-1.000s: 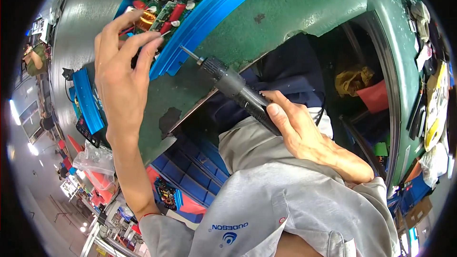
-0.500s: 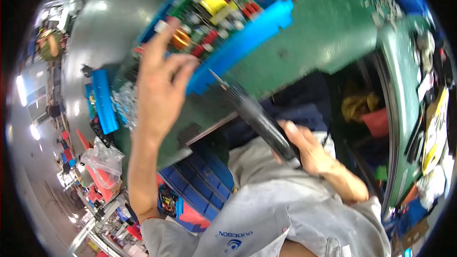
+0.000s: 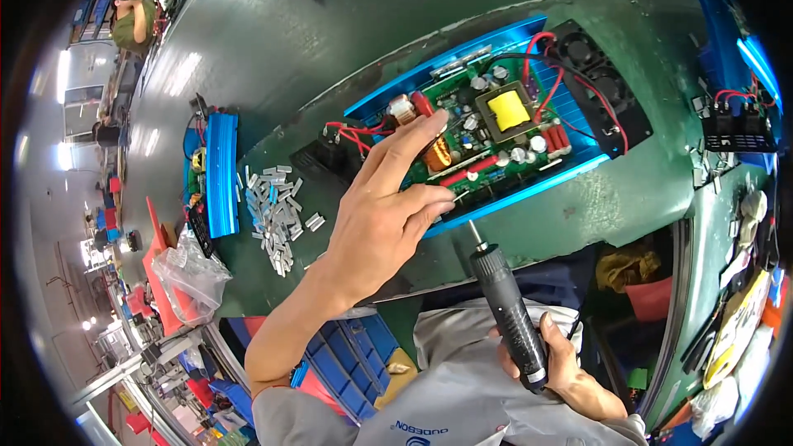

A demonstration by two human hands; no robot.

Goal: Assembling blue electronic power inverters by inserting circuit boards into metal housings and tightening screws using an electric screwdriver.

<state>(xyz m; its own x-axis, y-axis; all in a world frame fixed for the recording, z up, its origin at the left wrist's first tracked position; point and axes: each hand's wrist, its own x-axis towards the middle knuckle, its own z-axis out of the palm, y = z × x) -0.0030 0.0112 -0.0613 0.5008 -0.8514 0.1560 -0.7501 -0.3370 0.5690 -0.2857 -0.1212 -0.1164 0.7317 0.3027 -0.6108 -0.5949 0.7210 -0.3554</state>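
Observation:
A long open blue metal case (image 3: 529, 177) lies on the bench, holding a green circuit board (image 3: 453, 99) with a yellow-wrapped transformer (image 3: 508, 109) and a copper coil (image 3: 438, 155). My left hand (image 3: 372, 219) reaches over its left end. Two fingers stretch out beside the coil, while thumb and forefinger come together at the near wall; whatever they pinch is too small to make out. In my right hand (image 3: 557, 359) is a black electric screwdriver (image 3: 508, 306), gripped low on its body. Its bit points up toward the near wall, apart from it.
Small metal bars (image 3: 279, 215) lie in a pile left of the case. Another blue case (image 3: 221, 173) stands farther left, near a clear plastic bag (image 3: 194, 281). A black fan plate (image 3: 591, 74) sits at the case's right end, wired in red. Blue bins (image 3: 351, 363) are below the bench edge.
The view has shifted, so the whole case now shows lower and farther right. My left hand stays over its left end with a similar finger pose. The screwdriver now points more upright.

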